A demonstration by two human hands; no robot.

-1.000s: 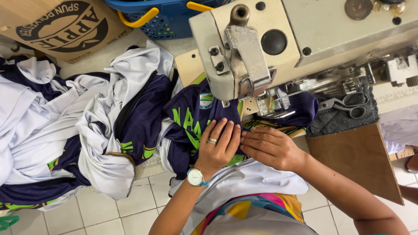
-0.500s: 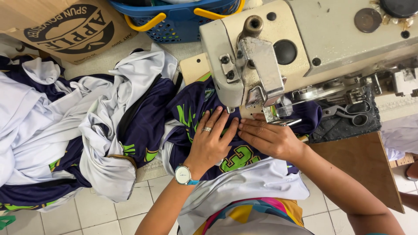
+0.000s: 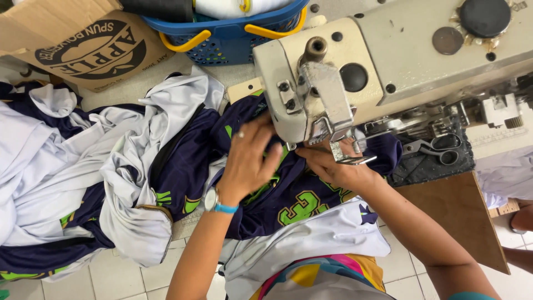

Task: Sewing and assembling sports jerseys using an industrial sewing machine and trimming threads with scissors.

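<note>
Head view, looking down on a sewing station. Left hand (image 3: 248, 162) lies flat on the navy jersey (image 3: 288, 191), fingers together and extended toward 1 o'clock, tips just short of the sewing machine head (image 3: 388, 61). A ring sits on one finger; a wristwatch (image 3: 214, 201) with a blue strap is on the wrist. Right hand (image 3: 336, 166) rests on the same jersey at 3 o'clock from the left hand, fingers pressed down on the cloth just below the presser foot (image 3: 347, 155); fingertips partly hidden by the machine, so I cannot tell their exact spread. The jersey is navy with green lettering and white panels, spread under the machine head and running down toward the person's lap at 6 o'clock.

Pile of matching navy-and-white garments (image 3: 83, 178) at 9 o'clock. Scissors (image 3: 436, 147) lie at 3 o'clock on a dark cloth. Blue plastic basket (image 3: 222, 33) with yellow handles at 12 o'clock; cardboard box (image 3: 72, 39) at 10 o'clock.
</note>
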